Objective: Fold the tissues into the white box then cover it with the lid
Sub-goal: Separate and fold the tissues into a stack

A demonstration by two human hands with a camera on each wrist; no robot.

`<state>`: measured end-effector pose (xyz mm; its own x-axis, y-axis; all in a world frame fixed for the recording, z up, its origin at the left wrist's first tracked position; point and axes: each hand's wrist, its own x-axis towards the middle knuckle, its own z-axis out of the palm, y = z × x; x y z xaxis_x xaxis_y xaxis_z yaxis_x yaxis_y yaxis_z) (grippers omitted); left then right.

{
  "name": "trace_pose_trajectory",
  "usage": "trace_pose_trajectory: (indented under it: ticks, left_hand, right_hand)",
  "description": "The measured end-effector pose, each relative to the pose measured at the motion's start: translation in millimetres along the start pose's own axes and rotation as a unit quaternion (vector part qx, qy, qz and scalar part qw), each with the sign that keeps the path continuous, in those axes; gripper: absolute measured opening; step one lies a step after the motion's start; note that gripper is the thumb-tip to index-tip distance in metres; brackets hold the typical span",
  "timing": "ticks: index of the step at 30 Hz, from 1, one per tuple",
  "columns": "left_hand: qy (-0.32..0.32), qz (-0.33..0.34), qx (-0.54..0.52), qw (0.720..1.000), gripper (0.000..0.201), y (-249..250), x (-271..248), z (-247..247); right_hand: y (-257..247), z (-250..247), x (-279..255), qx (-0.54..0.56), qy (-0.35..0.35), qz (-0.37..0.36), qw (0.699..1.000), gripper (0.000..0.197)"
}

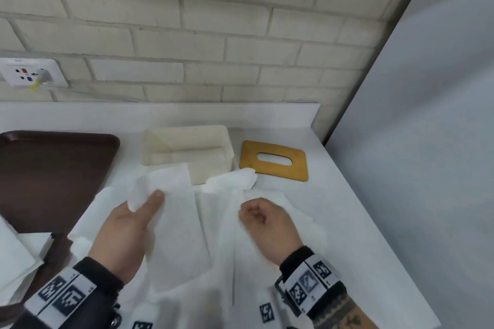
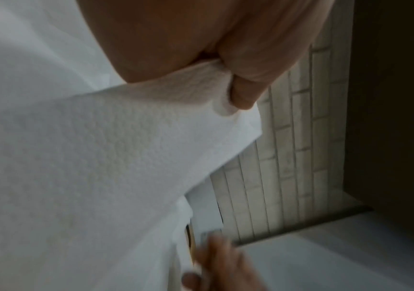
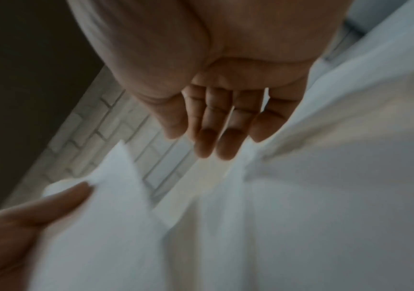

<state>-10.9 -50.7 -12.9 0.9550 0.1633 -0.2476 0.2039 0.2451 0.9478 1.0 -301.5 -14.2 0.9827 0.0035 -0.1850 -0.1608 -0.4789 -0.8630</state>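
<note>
My left hand (image 1: pixel 145 203) pinches the top corner of a white tissue (image 1: pixel 173 222) and holds it lifted over the counter; the left wrist view shows my thumb and a finger (image 2: pixel 240 94) clamped on its edge (image 2: pixel 126 147). My right hand (image 1: pixel 256 212) hovers just right of it, with loosely bent fingers (image 3: pixel 213 137) holding nothing. More tissues (image 1: pixel 235 181) lie spread and rumpled under both hands. The open white box (image 1: pixel 187 141) stands behind them. The wooden lid (image 1: pixel 275 173), which has an oval slot, lies flat to the box's right.
A dark brown tray (image 1: pixel 53 168) takes up the left of the white counter (image 1: pixel 347 222), with a stack of tissues (image 1: pixel 16 262) at its near corner. A brick wall (image 1: pixel 187 35) with a socket (image 1: pixel 29 72) runs behind. A pale panel (image 1: pixel 427 141) closes off the right side.
</note>
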Motion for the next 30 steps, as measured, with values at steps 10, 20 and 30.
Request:
trace_pose_trajectory:
  ticks: [10, 20, 30]
  left_hand:
    - [0.044, -0.029, -0.038, 0.998, 0.031, -9, -7, 16]
    - [0.059, -0.025, -0.04, 0.997, 0.027, -5, -6, 12]
    - [0.047, -0.034, -0.021, 0.998, 0.029, 2, -3, 11]
  right_hand:
    - [38, -50, 86, -0.295, 0.004, 0.144, 0.945, 0.038]
    - [15, -78, 66, -0.083, 0.164, 0.011, 0.983, 0.015]
    - [11, -61, 28, 0.142, 0.169, 0.026, 0.975, 0.004]
